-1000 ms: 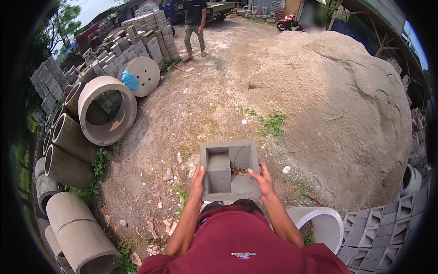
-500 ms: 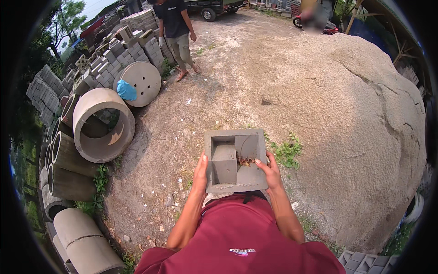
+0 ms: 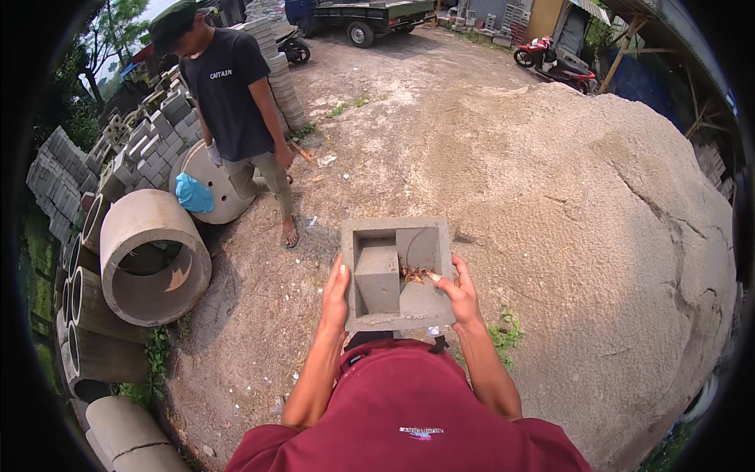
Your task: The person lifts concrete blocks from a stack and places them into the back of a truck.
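Observation:
Between my two hands is a square grey concrete ventilation block [image 3: 376, 285], held out in front of my body. Its frame surrounds stepped and slanted inner faces, and some dry brown leaf bits lie in the middle hollow. My left hand [image 3: 336, 295] presses flat along the block's left side, thumb up near the edge. On the other side my right hand [image 3: 462, 296] grips the right edge, its thumb reaching over the rim toward the leaf bits. The undersides of the fingers are partly hidden by the block.
A person in a dark shirt [image 3: 236, 102] walks at the left, near a concrete disc [image 3: 228, 193] with a blue bag. Concrete pipe rings [image 3: 149, 220] line the left side. A large sand heap [image 3: 582, 236] fills the right. A truck [image 3: 370, 20] and red motorcycle [image 3: 550, 59] stand far back.
The person in the dark shirt has come nearer along the left. My view has shifted, with the pipe rings lower and farther left. The block stays in both my hands.

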Available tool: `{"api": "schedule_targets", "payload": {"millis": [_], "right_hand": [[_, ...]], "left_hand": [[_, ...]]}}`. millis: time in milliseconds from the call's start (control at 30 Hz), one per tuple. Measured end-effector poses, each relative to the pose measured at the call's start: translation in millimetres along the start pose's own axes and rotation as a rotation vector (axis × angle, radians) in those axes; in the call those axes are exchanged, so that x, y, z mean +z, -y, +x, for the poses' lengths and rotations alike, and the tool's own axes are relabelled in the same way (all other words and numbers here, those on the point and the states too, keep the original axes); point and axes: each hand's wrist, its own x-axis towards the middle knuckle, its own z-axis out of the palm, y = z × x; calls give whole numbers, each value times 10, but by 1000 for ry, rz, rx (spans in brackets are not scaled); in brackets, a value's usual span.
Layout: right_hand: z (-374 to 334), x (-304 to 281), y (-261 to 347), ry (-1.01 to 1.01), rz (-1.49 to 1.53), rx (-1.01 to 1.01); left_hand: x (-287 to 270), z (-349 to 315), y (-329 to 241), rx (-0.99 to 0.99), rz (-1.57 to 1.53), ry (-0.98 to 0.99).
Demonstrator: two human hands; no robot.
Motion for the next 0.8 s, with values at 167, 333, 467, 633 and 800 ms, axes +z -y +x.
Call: {"api": "schedule_targets", "payload": {"millis": [167, 333, 467, 633, 800], "right_hand": [[1545, 272, 136, -51, 24, -30], [2850, 490, 427, -88, 39, 17], [4012, 464, 489, -119, 52, 56], [5693, 382, 661, -81, 5, 39], [7347, 338, 1028, -56, 37, 46]], "left_hand": [[42, 1625, -288, 12, 98, -11], [139, 2987, -575, -11, 89, 14], [314, 4102, -721, -127, -3, -9], [458, 5793, -670, -65, 20, -30], [810, 7350, -880, -78, 35, -77]]}}
